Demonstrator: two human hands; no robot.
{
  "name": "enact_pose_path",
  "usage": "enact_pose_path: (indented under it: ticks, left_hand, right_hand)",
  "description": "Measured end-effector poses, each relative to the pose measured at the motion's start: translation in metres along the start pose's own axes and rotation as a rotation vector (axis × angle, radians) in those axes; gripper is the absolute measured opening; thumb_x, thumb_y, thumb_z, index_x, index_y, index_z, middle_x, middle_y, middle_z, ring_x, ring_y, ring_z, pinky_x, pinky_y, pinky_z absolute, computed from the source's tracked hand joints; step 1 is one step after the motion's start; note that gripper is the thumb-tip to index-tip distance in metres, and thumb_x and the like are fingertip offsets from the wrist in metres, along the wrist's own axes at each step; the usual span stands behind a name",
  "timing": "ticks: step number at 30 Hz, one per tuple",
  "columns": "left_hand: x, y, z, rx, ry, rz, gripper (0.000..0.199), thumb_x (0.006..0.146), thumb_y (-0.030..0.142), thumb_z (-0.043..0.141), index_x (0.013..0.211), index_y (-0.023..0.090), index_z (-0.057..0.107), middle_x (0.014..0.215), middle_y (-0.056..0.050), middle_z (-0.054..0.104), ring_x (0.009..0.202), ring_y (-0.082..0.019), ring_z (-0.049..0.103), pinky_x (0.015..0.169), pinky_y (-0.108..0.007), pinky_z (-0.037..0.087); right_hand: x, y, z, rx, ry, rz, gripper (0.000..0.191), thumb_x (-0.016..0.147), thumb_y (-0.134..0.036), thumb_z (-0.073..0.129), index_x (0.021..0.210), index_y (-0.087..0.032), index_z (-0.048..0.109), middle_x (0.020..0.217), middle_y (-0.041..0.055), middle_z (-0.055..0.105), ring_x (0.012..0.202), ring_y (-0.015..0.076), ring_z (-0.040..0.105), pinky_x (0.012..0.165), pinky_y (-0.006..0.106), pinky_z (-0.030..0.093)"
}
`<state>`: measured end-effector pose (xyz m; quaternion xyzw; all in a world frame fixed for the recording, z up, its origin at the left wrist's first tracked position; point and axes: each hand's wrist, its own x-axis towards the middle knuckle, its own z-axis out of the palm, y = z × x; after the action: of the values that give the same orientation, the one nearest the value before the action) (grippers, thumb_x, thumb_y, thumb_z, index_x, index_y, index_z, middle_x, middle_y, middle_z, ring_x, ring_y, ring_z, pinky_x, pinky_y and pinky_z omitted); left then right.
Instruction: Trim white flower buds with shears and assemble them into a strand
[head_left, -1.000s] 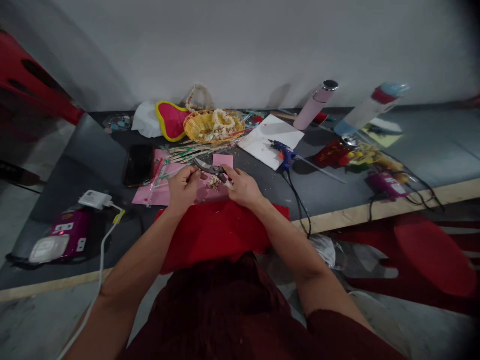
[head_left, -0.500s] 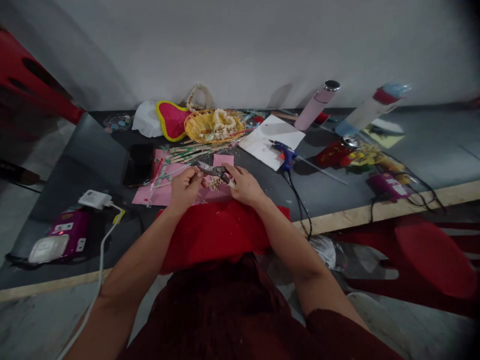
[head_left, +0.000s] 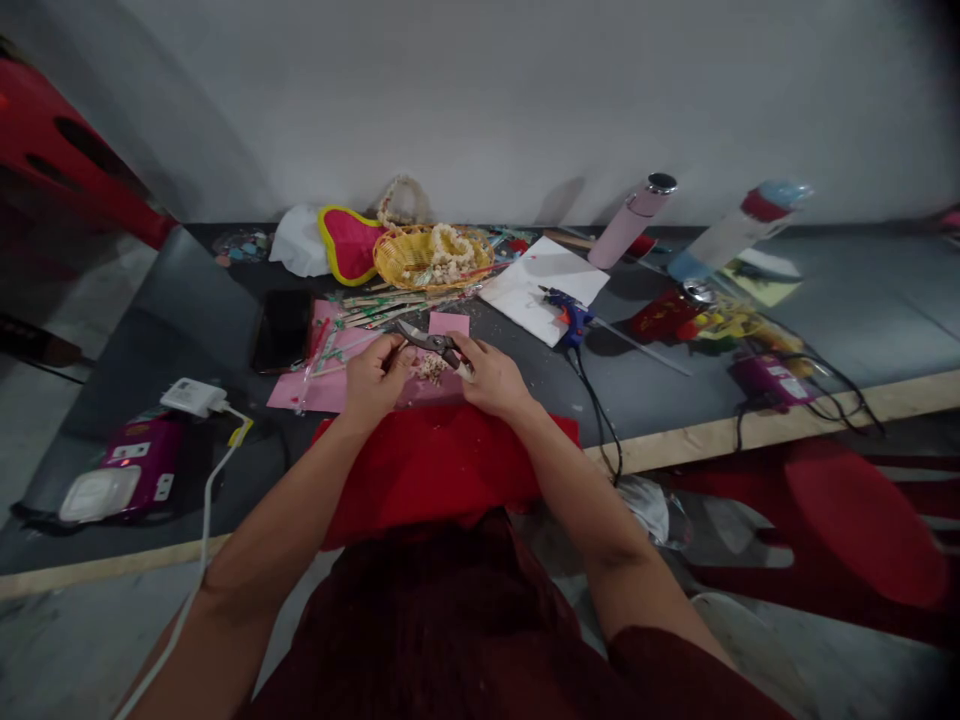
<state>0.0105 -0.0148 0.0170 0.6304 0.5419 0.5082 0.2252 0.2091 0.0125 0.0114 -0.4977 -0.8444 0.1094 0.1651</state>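
Note:
My right hand (head_left: 493, 376) is closed round the handles of a pair of pruning shears (head_left: 429, 341), whose blades point left. Close to the blade tips, my left hand (head_left: 374, 378) is in a pinch; whatever lies between its fingers is too small to make out. Between the hands, a little pile of beige bits (head_left: 430, 369) rests on a pink sheet (head_left: 292, 391). A smaller pink square (head_left: 450, 323) lies just behind the shears. Red cloth (head_left: 442, 465) hangs over the table edge below my wrists.
Behind the hands are thin sticks (head_left: 379, 307) and a wicker basket (head_left: 386, 262) with beige strung pieces. A blue glue gun (head_left: 571, 318) lies on white paper at right, near a pink flask (head_left: 630, 222) and a red can (head_left: 664, 312). A phone (head_left: 283, 331) and a purple power socket (head_left: 150, 455) are at left.
My left fingers have dropped slightly away from the blade tips. The right hand keeps its hold on the pruning shears, and the view has shifted a little.

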Motion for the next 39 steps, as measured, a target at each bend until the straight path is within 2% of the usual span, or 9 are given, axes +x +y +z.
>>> enact_pose_path:
  ticks: [3, 6, 13, 20, 27, 32, 39]
  left_hand:
    - [0.001, -0.001, 0.002, 0.030, 0.025, -0.003, 0.017, 0.085, 0.032, 0.057, 0.087, 0.017, 0.065, 0.078, -0.001, 0.071, 0.069, -0.012, 0.062, 0.063, -0.022, 0.045]
    - [0.002, -0.001, 0.002, 0.041, 0.034, -0.029, 0.015, 0.085, 0.030, 0.057, 0.085, 0.018, 0.067, 0.078, 0.000, 0.070, 0.067, -0.012, 0.060, 0.062, -0.022, 0.044]
    - [0.003, 0.003, -0.004, 0.038, -0.036, 0.007, 0.019, 0.087, 0.027, 0.053, 0.081, 0.018, 0.069, 0.073, 0.000, 0.070, 0.067, -0.012, 0.061, 0.062, -0.022, 0.044]
    - [0.003, 0.006, -0.003, 0.017, -0.012, -0.018, 0.018, 0.086, 0.025, 0.053, 0.078, 0.019, 0.068, 0.067, -0.001, 0.068, 0.066, -0.013, 0.062, 0.057, -0.021, 0.043]
    - [0.002, 0.004, -0.005, 0.006, 0.013, -0.014, 0.020, 0.087, 0.027, 0.052, 0.075, 0.018, 0.067, 0.067, -0.001, 0.067, 0.061, -0.011, 0.060, 0.056, -0.021, 0.042]
    - [0.003, 0.005, -0.006, -0.004, -0.023, 0.006, 0.020, 0.086, 0.024, 0.051, 0.076, 0.018, 0.066, 0.068, -0.002, 0.068, 0.064, -0.012, 0.061, 0.058, -0.021, 0.043]
    - [0.004, -0.002, -0.003, -0.128, -0.152, -0.022, 0.023, 0.088, 0.027, 0.049, 0.072, 0.018, 0.064, 0.071, -0.003, 0.071, 0.056, -0.011, 0.057, 0.052, -0.022, 0.043]
  right_hand:
    - [0.002, 0.003, 0.003, 0.046, 0.026, 0.005, 0.060, 0.082, -0.019, 0.050, 0.141, -0.024, 0.037, 0.110, 0.0083, 0.063, 0.100, 0.0240, 0.058, 0.087, 0.034, 0.046]
    - [0.003, 0.008, 0.006, 0.054, 0.041, 0.010, 0.062, 0.082, -0.021, 0.050, 0.142, -0.025, 0.035, 0.115, 0.0090, 0.061, 0.105, 0.0255, 0.055, 0.090, 0.037, 0.045]
    - [0.004, 0.012, 0.003, 0.004, -0.004, -0.019, 0.067, 0.083, -0.027, 0.051, 0.146, -0.022, 0.029, 0.123, 0.0124, 0.056, 0.112, 0.0279, 0.050, 0.092, 0.042, 0.043]
    - [0.002, 0.004, -0.001, -0.003, 0.006, -0.008, 0.057, 0.088, -0.032, 0.047, 0.143, -0.022, 0.036, 0.114, 0.0109, 0.061, 0.104, 0.0257, 0.055, 0.089, 0.037, 0.044]
    - [-0.001, -0.004, -0.001, -0.018, -0.019, 0.024, 0.056, 0.086, -0.023, 0.047, 0.141, -0.025, 0.038, 0.112, 0.0089, 0.063, 0.099, 0.0235, 0.058, 0.084, 0.031, 0.046]
    - [0.002, 0.002, 0.003, 0.003, 0.017, -0.023, 0.060, 0.082, -0.020, 0.048, 0.141, -0.022, 0.037, 0.112, 0.0095, 0.061, 0.102, 0.0243, 0.056, 0.089, 0.035, 0.045]
    - [0.006, 0.014, 0.004, -0.002, -0.016, -0.059, 0.067, 0.081, -0.022, 0.049, 0.145, -0.021, 0.031, 0.124, 0.0118, 0.055, 0.111, 0.0267, 0.050, 0.093, 0.041, 0.043]
